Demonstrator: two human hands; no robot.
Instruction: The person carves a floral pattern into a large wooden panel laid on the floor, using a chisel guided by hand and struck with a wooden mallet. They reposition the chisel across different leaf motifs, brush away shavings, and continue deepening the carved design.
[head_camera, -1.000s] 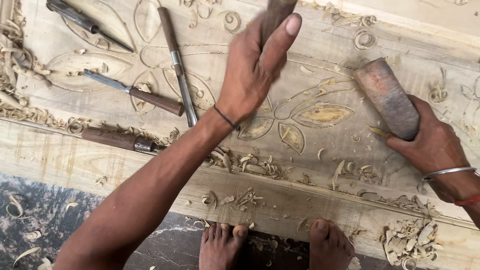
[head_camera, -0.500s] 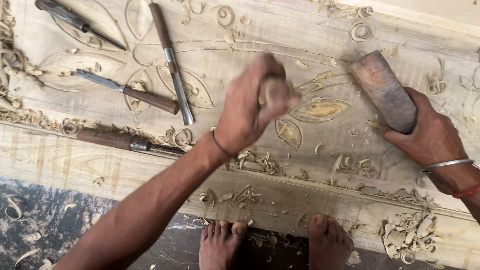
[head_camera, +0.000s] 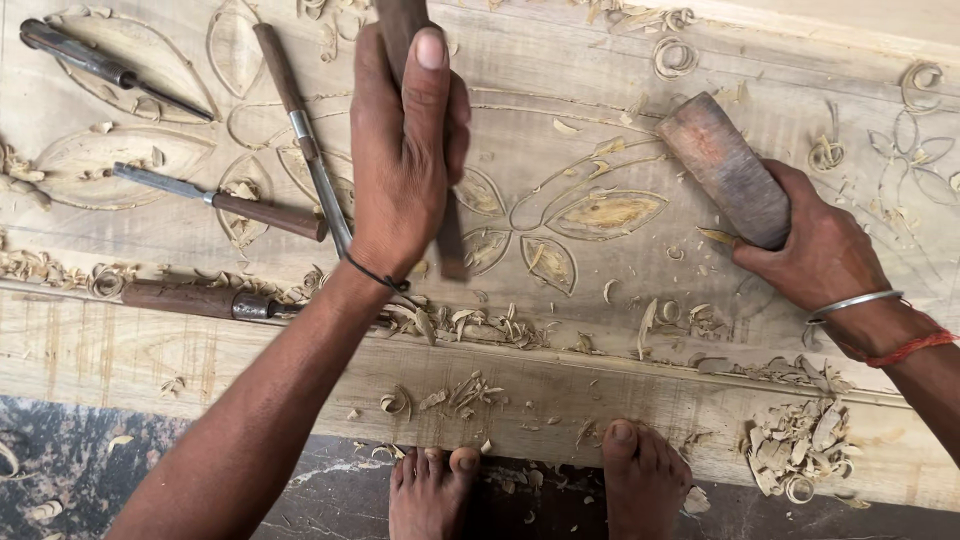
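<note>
While our left hand (head_camera: 405, 160), raised again since a moment ago, grips the chisel (head_camera: 448, 235) over the carved leaf (head_camera: 605, 213), our right hand (head_camera: 815, 250) clasps the mallet (head_camera: 725, 170) just beside it.

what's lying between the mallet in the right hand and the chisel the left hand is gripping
Nothing solid that shows. The right hand rests the wooden mallet on the panel, apart from the chisel gripped in the left hand. Between them lie only the carved leaf pattern and thin wood shavings.
</note>
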